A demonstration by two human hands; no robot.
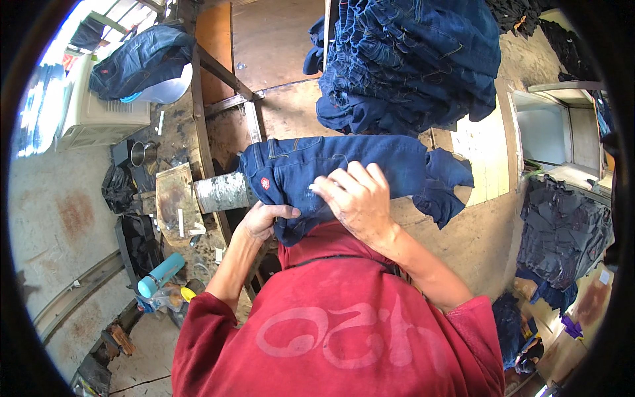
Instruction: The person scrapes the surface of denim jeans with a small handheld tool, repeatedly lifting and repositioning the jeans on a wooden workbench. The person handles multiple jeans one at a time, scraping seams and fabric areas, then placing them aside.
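Note:
A pair of dark blue jeans (370,155) is drawn over a pale, worn cylinder (221,192) that juts out from the bench at the left. A small red-and-white patch (265,183) marks the denim near its left end. My left hand (262,221) grips the near edge of the jeans, thumb on top, its other fingers mostly hidden. Over the middle of the cloth, my right hand (357,198) is closed in a pinch round a small white piece (313,189), held at the fabric. Pale scuffed marks show on the denim beside it.
A tall heap of blue denim (410,59) stands beyond the jeans. On the bench at left are a metal cup (143,153), several white sticks and a turquoise bottle (161,274). Denim hangs over a pale plastic box (106,112). Dark garments (565,231) pile up at right.

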